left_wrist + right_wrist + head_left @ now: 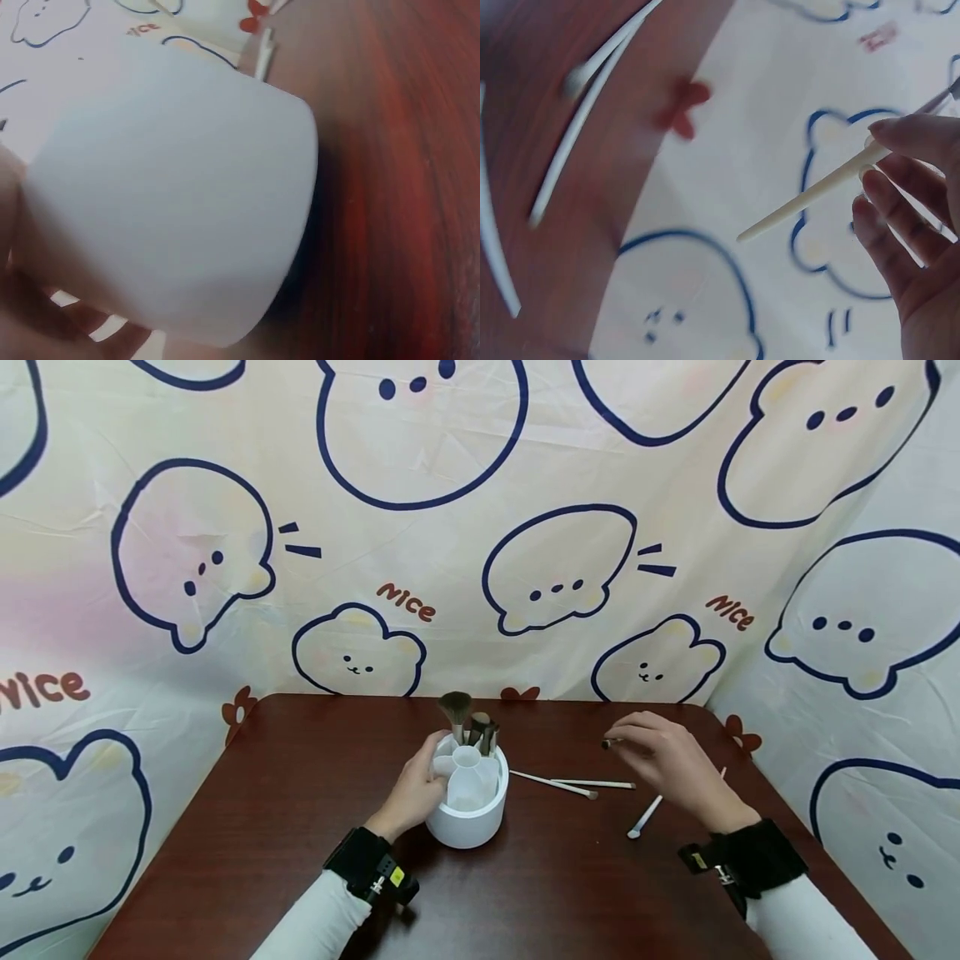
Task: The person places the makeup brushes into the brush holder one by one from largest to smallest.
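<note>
A white round brush holder with inner compartments stands on the dark table, and my left hand grips its left side. Several makeup brushes stand upright in its back part, bristles up. In the left wrist view the holder's smooth wall fills most of the frame, with the fingers partly hidden at the lower left. Over the table's right side, my right hand pinches a makeup brush between thumb and fingertips. That brush's pale tapered handle points away from the palm, clear of the tabletop.
Two white-handled brushes lie crossing between the holder and my right hand. Another brush rests beneath the right hand. Behind the table and along its sides hangs a cartoon-printed cloth.
</note>
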The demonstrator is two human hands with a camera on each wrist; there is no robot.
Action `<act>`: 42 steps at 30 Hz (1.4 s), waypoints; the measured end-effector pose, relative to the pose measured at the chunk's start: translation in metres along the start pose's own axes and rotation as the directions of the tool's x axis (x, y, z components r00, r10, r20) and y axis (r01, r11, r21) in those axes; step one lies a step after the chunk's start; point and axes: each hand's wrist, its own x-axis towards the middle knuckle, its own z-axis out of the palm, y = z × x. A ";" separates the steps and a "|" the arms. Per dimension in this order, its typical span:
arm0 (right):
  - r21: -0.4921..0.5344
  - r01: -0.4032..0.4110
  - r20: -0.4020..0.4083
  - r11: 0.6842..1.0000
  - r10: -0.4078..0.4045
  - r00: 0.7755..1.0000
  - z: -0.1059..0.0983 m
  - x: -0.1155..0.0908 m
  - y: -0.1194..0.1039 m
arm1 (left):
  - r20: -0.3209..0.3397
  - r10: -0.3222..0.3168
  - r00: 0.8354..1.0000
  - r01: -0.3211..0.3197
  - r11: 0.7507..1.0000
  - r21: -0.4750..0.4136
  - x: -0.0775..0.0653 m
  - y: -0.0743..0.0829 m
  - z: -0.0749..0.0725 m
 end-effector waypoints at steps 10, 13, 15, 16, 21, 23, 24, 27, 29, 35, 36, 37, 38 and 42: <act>0.404 -0.076 -0.058 0.912 0.109 0.992 0.009 0.031 -0.051 | 0.161 -0.061 0.985 0.072 0.996 -0.059 -0.016 0.008 -0.024; 0.494 -0.137 -0.044 0.859 0.182 0.982 0.013 0.038 -0.064 | 0.190 -0.074 0.979 0.086 0.995 -0.054 -0.020 0.009 -0.027; 0.539 -0.179 -0.024 0.823 0.227 0.974 0.017 0.042 -0.071 | 0.187 -0.088 0.978 0.100 0.993 -0.055 -0.022 0.010 -0.028; 0.560 -0.198 -0.012 0.805 0.246 0.969 0.019 0.044 -0.073 | 0.185 -0.090 0.979 0.101 0.993 -0.055 -0.023 0.010 -0.029; 0.615 -0.282 0.042 0.736 0.327 0.944 0.037 0.052 -0.081 | 0.144 -0.093 0.985 0.108 0.989 -0.101 -0.019 0.009 -0.027; 0.620 -0.314 0.070 0.719 0.348 0.935 0.047 0.055 -0.082 | 0.120 -0.102 0.987 0.115 0.987 -0.108 -0.018 0.009 -0.027; 0.620 -0.328 0.086 0.713 0.353 0.932 0.052 0.056 -0.083 | 0.107 -0.109 0.988 0.120 0.987 -0.107 -0.017 0.008 -0.027; 0.621 -0.373 0.144 0.689 0.368 0.919 0.069 0.059 -0.084 | 0.078 -0.128 0.989 0.136 0.986 -0.097 -0.015 0.008 -0.026; 0.616 -0.398 0.177 0.679 0.373 0.911 0.079 0.060 -0.084 | 0.062 -0.150 0.987 0.155 0.983 -0.095 -0.013 0.007 -0.026; 0.533 -0.461 0.226 0.710 0.406 0.885 0.102 0.059 -0.084 | 0.043 -0.234 0.971 0.237 0.967 -0.095 -0.004 0.007 -0.023; 0.521 -0.466 0.227 0.715 0.410 0.883 0.104 0.059 -0.084 | 0.043 -0.246 0.968 0.249 0.964 -0.093 -0.002 0.007 -0.023; 0.514 -0.469 0.226 0.719 0.414 0.882 0.106 0.060 -0.083 | 0.043 -0.253 0.967 0.256 0.963 -0.087 -0.001 0.008 -0.022; 0.509 -0.470 0.225 0.721 0.415 0.881 0.108 0.060 -0.083 | 0.043 -0.260 0.965 0.262 0.961 -0.086 0.000 0.008 -0.022; 0.499 -0.483 0.241 0.720 0.419 0.875 0.112 0.062 -0.082 | 0.061 -0.260 0.964 0.265 0.957 -0.113 0.005 0.008 -0.019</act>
